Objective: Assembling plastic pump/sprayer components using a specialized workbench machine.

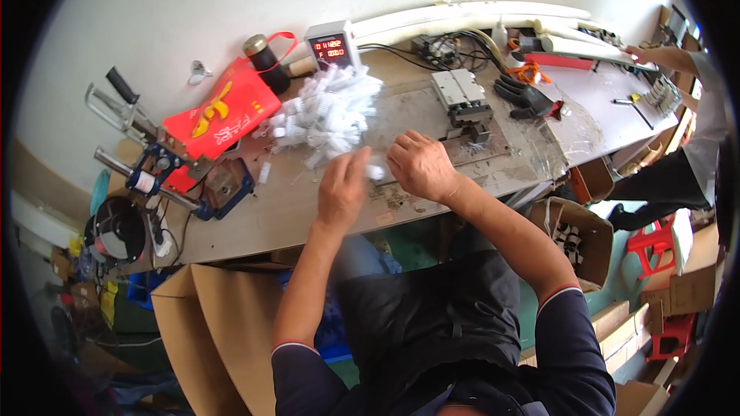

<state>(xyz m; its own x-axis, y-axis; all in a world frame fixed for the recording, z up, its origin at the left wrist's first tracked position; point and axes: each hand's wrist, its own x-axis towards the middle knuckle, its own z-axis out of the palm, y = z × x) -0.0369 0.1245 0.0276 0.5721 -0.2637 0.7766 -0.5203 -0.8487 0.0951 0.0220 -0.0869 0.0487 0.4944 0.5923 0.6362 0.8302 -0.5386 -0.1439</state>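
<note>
My left hand (344, 185) hovers over the front of the workbench, fingers drawn together and slightly blurred. Right beside its fingertips is a small white plastic piece (375, 172); I cannot tell whether the fingers grip it. My right hand (422, 166) is closed a short way to the right, knuckles up, its fingertips hidden from view. Just beyond the left hand lies a heap of small white plastic pieces (327, 108). Past the right hand, a grey metal block fixture (462, 94) sits on a worn metal plate (408, 112).
A display box with red digits (333, 45), a dark bottle (266, 62) and a red bag (223, 108) stand behind the heap. At left is a hand-lever press (154, 173). A black glove (526, 98) lies right; another person's arm (667, 58) reaches in. Cardboard boxes (223, 331) stand below.
</note>
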